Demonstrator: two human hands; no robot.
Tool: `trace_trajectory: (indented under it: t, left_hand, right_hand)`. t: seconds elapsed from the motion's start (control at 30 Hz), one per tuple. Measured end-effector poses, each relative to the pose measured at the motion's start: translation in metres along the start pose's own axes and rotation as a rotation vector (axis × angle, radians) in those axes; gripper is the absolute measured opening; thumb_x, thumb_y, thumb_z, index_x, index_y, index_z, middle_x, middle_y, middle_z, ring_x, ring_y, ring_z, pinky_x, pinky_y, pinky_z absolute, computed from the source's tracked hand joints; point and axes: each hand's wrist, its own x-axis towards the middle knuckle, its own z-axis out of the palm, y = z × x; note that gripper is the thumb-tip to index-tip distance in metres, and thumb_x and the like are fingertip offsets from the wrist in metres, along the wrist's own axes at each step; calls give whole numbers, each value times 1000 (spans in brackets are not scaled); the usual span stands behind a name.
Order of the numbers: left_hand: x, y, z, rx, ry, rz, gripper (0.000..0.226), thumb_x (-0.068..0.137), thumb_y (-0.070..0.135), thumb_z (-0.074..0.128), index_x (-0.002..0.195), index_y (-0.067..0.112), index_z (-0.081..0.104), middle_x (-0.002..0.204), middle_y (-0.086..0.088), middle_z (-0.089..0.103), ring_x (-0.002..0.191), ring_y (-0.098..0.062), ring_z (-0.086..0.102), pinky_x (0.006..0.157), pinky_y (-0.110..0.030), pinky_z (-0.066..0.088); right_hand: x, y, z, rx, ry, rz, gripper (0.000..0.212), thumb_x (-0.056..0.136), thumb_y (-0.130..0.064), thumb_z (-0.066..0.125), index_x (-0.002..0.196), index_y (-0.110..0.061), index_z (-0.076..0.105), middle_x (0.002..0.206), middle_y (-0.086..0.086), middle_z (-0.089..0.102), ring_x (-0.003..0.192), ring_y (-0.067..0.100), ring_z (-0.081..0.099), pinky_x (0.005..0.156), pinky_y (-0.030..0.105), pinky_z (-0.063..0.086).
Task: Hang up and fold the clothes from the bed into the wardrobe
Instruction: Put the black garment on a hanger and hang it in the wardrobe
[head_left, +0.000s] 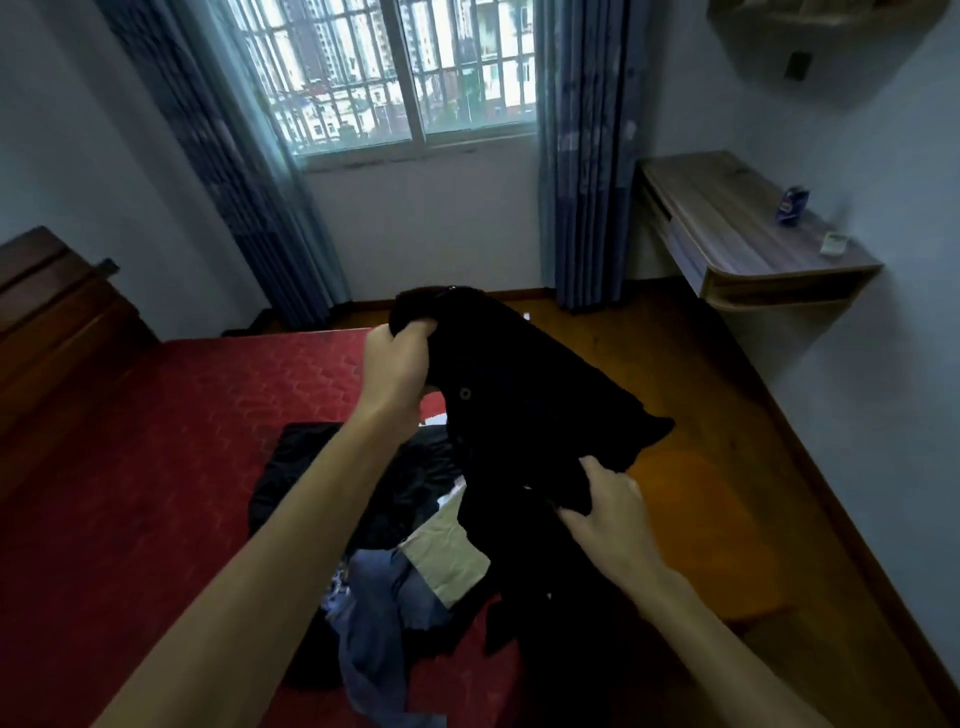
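Single head-worn view, aimed forward and down. Bed (156, 467) is seen close below at lower left; window (395, 78) is faced at upper centre.

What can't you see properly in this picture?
Head view: the wardrobe is outside the frame.
The black garment, gripped by left hand and right hand: too dark to tell its type.
The clothes pile on the bed: partly hidden by that garment.
The blue box on the desk: too small and blurred to read.
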Motion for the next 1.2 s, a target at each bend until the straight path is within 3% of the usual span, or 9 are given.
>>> trace_trajectory:
  t: [0.13,0.3,0.43,0.53,0.63,0.83,0.97,1.1,1.2]
  left_hand:
    - [1,21,-38,-12,75,55,10,92,7,61,84,10,67,85,-7,70,80,-21,69,67,-31,56]
    - [2,13,-79,19,165,70,8,90,21,70,89,13,68,100,-13,72,96,-26,71,85,-38,58]
    - [-12,9,-90,498,198,288,86,78,71,64,146,26,39,148,-1,46,133,-17,47,110,-41,42]
    - [-33,18,-84,661,-57,631,101,68,78,66,152,34,30,151,11,43,137,-5,40,113,-32,36]
    - [-32,11,-69,842,-363,684,124,56,70,83,155,32,19,144,11,51,132,-5,49,109,-32,43]
    - [11,9,-75,685,-188,801,23,73,3,76,92,14,73,78,8,71,68,-6,65,59,-34,51]
    - [32,8,-87,681,10,769,8,74,12,76,80,8,72,70,0,71,65,-13,66,55,-37,50]
    - [53,24,-113,480,148,602,18,73,25,80,82,10,75,77,-5,75,77,-22,73,67,-51,57]
    - [52,47,-125,414,140,588,14,74,23,81,83,13,77,80,-4,76,80,-25,73,70,-52,59]
  right_hand:
    - [31,-32,-38,132,129,-153,18,91,-31,67,86,-18,55,72,-14,54,62,2,56,51,13,37]
    - [69,-73,-61,170,247,-305,19,82,-4,72,89,-16,59,87,-5,57,76,14,57,62,42,50]
    - [97,-114,-72,176,349,-437,21,77,5,69,89,-9,60,87,1,56,75,19,55,62,43,47]
    - [108,-144,-72,191,360,-506,16,78,1,70,89,-8,62,86,2,56,73,17,54,61,41,47]
    - [110,-172,-60,148,332,-584,18,77,3,71,88,-8,63,85,1,55,72,11,50,61,29,46]
    - [104,-188,-36,276,338,-512,31,77,-2,74,106,-11,65,101,1,59,90,14,58,78,36,52]
    - [66,-156,2,221,399,-280,67,78,-15,77,137,-16,45,136,-1,40,129,17,43,109,39,42]
    - [19,-109,55,100,-115,-71,90,70,-67,72,139,-20,41,131,-5,44,124,12,45,107,38,42]
    - [19,-109,92,-58,-338,-43,83,76,-63,66,142,-20,38,128,-3,49,120,18,49,102,36,42]
